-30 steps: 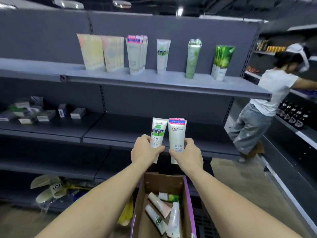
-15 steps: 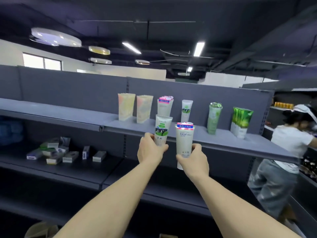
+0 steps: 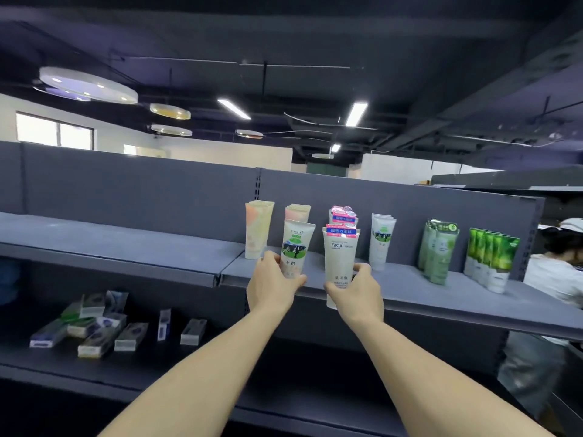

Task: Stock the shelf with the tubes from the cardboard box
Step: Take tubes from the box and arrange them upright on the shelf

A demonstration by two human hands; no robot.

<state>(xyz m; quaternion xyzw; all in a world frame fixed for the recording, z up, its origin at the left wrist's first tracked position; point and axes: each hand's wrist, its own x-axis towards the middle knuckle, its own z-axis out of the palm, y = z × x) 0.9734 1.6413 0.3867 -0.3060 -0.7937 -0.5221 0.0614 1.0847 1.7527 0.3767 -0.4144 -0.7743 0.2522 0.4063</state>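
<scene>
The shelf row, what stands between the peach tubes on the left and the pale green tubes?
In the head view, between the peach tubes and pale green tubes stand pink-topped tubes and white cow-label tubes.

Both bare forearms are reaching up and forward side by side, the left hand (image 3: 273, 287) gripping a tube low on its body while the right hand (image 3: 356, 293), just beside it, is clasping another near its base.
</scene>
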